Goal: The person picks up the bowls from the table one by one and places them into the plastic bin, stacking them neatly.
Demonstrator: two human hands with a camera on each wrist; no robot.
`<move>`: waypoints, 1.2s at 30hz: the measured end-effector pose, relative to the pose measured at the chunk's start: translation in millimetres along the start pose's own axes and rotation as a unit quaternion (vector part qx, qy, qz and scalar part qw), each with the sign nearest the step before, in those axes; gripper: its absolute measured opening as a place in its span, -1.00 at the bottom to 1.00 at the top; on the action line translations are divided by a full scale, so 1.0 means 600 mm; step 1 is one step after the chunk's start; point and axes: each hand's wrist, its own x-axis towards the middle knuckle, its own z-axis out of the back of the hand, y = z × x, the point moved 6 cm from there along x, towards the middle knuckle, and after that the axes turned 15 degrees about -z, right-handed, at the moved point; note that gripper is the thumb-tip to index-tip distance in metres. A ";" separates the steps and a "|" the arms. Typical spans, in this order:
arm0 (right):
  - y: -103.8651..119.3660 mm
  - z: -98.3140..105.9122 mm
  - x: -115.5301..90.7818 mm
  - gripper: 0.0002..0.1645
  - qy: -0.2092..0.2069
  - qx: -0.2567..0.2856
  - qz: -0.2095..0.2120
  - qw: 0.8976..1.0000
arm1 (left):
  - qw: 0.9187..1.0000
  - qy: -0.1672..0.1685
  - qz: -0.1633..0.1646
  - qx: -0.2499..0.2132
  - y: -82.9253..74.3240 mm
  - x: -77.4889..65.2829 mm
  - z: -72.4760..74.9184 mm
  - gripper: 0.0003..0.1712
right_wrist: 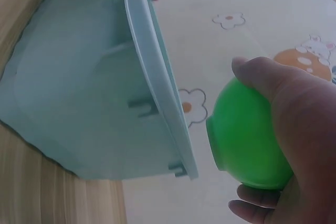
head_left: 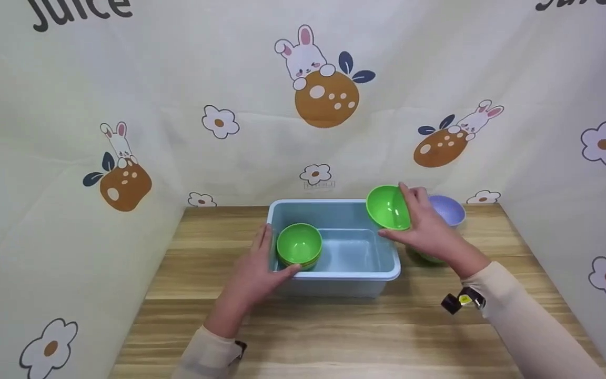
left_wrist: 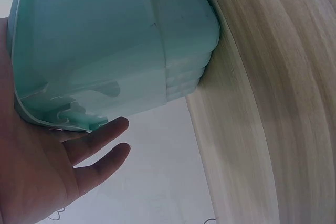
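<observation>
The right hand (right_wrist: pixel 314 121) grips a green footed bowl (right_wrist: pixel 244 135) just beside a pale-blue plastic tub (right_wrist: pixel 89 93), rabbit-and-flower-printed cloth (right_wrist: pixel 252 40) behind

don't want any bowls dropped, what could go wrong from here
The green bowl is tilted in the right hand, so it might slip or clip the rim of the tub.
The purple bowl sits close beyond that hand, which could bump it on the way back.
The left hand rests on the tub's corner; a hard push might jolt the stacked bowls inside.
</observation>
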 end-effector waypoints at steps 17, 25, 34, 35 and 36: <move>0.076 -0.046 0.021 0.59 0.038 -0.034 0.056 0.997 | 1.000 -0.003 -0.003 -0.010 0.002 0.000 -0.003 0.50; 0.106 -0.066 0.031 0.61 0.073 -0.044 0.076 0.994 | 1.000 -0.001 -0.004 -0.011 0.003 -0.002 -0.001 0.52; 0.146 -0.093 0.039 0.58 0.100 -0.044 0.135 0.985 | 1.000 0.000 0.005 -0.022 0.005 0.001 -0.004 0.53; 0.149 -0.096 0.041 0.58 0.102 -0.048 0.139 0.984 | 1.000 -0.002 0.003 -0.020 0.005 0.001 -0.004 0.51; 0.153 -0.098 0.042 0.58 0.104 -0.050 0.143 0.983 | 1.000 -0.003 0.001 -0.018 0.004 0.002 -0.003 0.51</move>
